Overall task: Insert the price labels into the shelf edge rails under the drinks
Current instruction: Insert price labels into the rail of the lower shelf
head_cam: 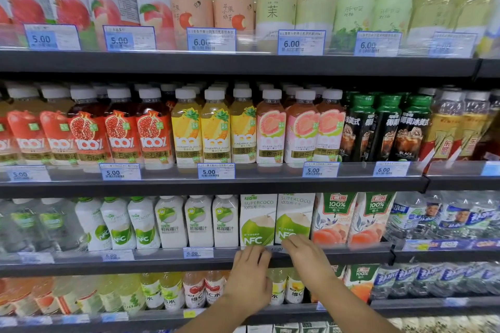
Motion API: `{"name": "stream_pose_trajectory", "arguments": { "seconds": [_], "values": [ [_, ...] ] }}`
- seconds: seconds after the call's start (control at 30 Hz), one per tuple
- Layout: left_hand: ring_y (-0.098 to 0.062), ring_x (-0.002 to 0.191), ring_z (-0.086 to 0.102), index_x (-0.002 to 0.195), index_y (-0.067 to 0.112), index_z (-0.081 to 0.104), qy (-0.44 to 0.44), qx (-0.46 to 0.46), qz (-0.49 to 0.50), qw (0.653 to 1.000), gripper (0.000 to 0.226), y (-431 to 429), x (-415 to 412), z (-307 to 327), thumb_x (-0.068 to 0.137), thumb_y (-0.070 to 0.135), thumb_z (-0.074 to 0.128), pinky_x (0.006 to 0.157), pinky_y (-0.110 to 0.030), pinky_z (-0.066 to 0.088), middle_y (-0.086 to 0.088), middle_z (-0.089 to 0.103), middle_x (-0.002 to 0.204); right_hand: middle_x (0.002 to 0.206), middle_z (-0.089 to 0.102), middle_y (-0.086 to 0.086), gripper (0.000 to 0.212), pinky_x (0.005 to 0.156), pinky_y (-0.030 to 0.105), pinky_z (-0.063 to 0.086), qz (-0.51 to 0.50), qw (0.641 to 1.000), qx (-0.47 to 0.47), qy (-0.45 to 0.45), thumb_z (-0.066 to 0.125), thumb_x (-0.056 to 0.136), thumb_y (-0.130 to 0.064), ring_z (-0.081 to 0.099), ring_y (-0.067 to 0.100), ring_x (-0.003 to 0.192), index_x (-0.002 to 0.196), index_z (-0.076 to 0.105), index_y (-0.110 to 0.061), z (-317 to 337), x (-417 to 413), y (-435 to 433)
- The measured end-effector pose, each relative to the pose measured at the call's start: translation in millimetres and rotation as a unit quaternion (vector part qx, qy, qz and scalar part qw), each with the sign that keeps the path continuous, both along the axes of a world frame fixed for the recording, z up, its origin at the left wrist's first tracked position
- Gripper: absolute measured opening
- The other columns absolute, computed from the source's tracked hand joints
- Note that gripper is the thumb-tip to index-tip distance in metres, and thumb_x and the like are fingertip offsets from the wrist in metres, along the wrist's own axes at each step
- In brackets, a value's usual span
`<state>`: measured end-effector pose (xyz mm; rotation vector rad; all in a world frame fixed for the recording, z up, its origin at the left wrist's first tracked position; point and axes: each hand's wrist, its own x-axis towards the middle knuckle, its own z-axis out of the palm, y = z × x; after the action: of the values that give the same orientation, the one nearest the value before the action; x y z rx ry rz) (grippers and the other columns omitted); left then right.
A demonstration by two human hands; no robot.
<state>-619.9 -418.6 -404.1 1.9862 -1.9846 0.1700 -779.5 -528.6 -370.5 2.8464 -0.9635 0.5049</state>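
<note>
Both hands are at the edge rail [351, 253] of the third shelf, below two green-and-white coconut water cartons [258, 220]. A price label [276, 249] shows only as a thin strip between the hands, mostly hidden by fingers. My left hand [250, 276] has its fingertips pressed on the rail at the label's left end. My right hand [304, 257] lies over the label's right end, fingers bent onto the rail. Whether either hand pinches the label or only presses on it is unclear.
Other labels sit in the same rail to the left, one reading 6.00 [198, 253] and one reading 5.00 [117, 255]. Shelves above hold juice bottles with labels in clear rails. Peach juice cartons [351, 217] stand right of the hands. A lower shelf carries more drinks.
</note>
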Motion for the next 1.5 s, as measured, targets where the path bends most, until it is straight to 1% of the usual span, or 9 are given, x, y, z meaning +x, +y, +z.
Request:
{"name": "stream_pose_trajectory", "arguments": {
  "seconds": [0.17,0.43,0.57,0.7,0.83,1.13,1.27,1.37,1.5],
  "values": [
    [-0.028,0.132,0.034,0.156,0.018,0.022,-0.028,0.05,0.027,0.998,0.069,-3,-5,8,0.09,0.032,0.038,0.116,-0.044,0.023,-0.006,0.04,0.141,0.084,0.063,0.0,0.05,0.055,0.028,0.052,0.003,1.0,-0.019,0.018,0.088,0.04,-0.003,0.061,0.019,0.077,0.087,0.073,-0.013,-7,4,2],
    [-0.028,0.109,0.047,0.146,0.019,0.043,-0.042,0.041,0.013,0.998,0.063,-10,-3,3,0.085,0.028,0.053,0.097,-0.044,0.042,-0.005,0.051,0.115,0.084,0.057,-0.005,0.038,0.056,0.025,0.043,-0.051,0.996,0.064,-0.028,0.08,0.059,0.005,0.057,0.014,0.076,0.087,0.067,-0.018,-10,9,1],
    [-0.027,0.1,0.051,0.14,0.019,0.049,-0.042,0.016,0.011,0.999,0.063,-11,-5,1,0.078,0.028,0.061,0.088,-0.044,0.048,-0.005,0.052,0.105,0.073,0.052,-0.006,0.038,0.048,0.024,0.036,-0.045,0.997,0.059,-0.006,0.085,0.049,0.0,0.055,0.014,0.067,0.077,0.069,-0.02,-8,15,-2],
    [-0.026,0.099,0.049,0.138,0.018,0.053,-0.042,0.012,0.022,0.999,0.062,-10,-7,3,0.077,0.028,0.061,0.088,-0.043,0.049,-0.004,0.05,0.103,0.085,0.053,-0.004,0.029,0.051,0.026,0.047,-0.027,0.997,0.069,-0.024,0.082,0.064,-0.007,0.056,0.014,0.076,0.087,0.069,-0.019,-9,15,-3],
    [-0.026,0.103,0.048,0.133,0.019,0.056,-0.026,0.007,0.031,0.999,0.056,-10,-9,3,0.078,0.027,0.054,0.091,-0.042,0.045,-0.004,0.05,0.107,0.107,0.057,-0.008,0.018,0.061,0.031,0.055,-0.027,0.995,0.085,-0.05,0.051,0.096,-0.025,0.065,0.017,0.08,0.11,0.062,-0.024,-7,12,-7],
    [-0.021,0.093,0.049,0.129,0.022,0.058,-0.017,-0.006,0.021,1.0,0.062,-6,-10,7,0.068,0.028,0.065,0.081,-0.037,0.048,0.0,0.049,0.098,0.095,0.062,-0.003,0.02,0.072,0.037,0.054,-0.038,0.988,0.148,-0.006,0.044,0.098,-0.025,0.062,0.019,0.084,0.098,0.064,-0.024,-4,15,-18],
    [-0.023,0.096,0.049,0.133,0.02,0.057,-0.014,0.012,0.027,0.999,0.063,-6,-10,9,0.07,0.028,0.062,0.084,-0.041,0.049,-0.002,0.048,0.101,0.099,0.06,-0.009,0.014,0.074,0.031,0.053,-0.045,0.985,0.16,-0.044,0.054,0.096,-0.024,0.061,0.011,0.084,0.1,0.067,-0.027,1,14,-21],
    [-0.028,0.113,0.042,0.147,0.019,0.041,-0.025,0.045,0.032,0.998,0.065,-7,-10,10,0.083,0.027,0.051,0.1,-0.047,0.038,-0.007,0.046,0.117,0.097,0.06,-0.008,0.014,0.075,0.034,0.054,-0.06,0.981,0.172,-0.063,0.053,0.096,-0.024,0.06,0.011,0.082,0.094,0.067,-0.024,5,13,-22],
    [-0.03,0.115,0.043,0.146,0.017,0.041,-0.018,0.048,0.023,0.998,0.066,-7,-7,13,0.081,0.026,0.052,0.1,-0.046,0.037,-0.009,0.046,0.12,0.094,0.054,-0.004,0.021,0.073,0.036,0.052,-0.055,0.98,0.19,-0.016,0.048,0.097,-0.026,0.059,0.015,0.079,0.09,0.067,-0.021,9,17,-19]
  ]
}}
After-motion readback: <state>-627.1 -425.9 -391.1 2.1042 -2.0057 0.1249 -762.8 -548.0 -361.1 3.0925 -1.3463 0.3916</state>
